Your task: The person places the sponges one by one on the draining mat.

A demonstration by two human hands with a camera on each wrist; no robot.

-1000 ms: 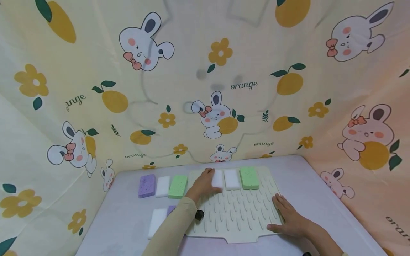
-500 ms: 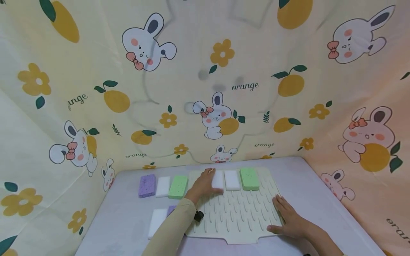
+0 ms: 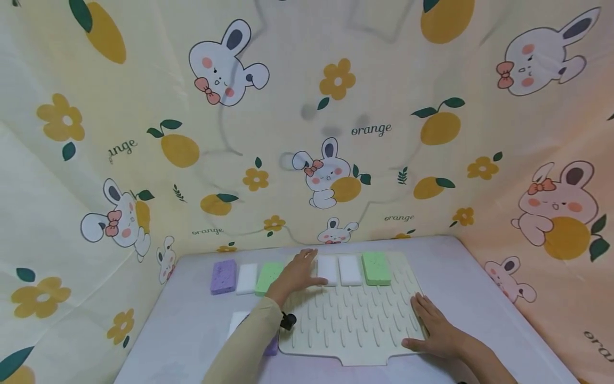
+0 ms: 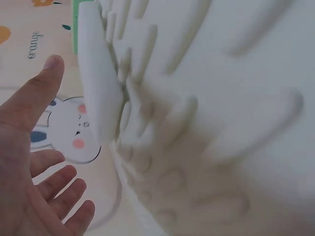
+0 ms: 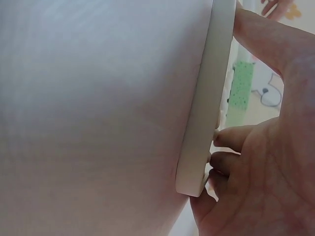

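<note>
Just beside left grip, white block, on ridged board

Cream board, green sponges

Board on table, three blocks along its far end, other blocks left of it

Backdrop: a cream curtain is hung behind the counter and around both sides, softly creased.
Print: it is patterned with white rabbits, oranges, yellow flowers and "orange" lettering.
Counter: a pale lilac-white surface is enclosed by the curtain on three sides.
Light: the right side is tinted peach, the left side paler; faint grey shapes are seen across the back.
</note>
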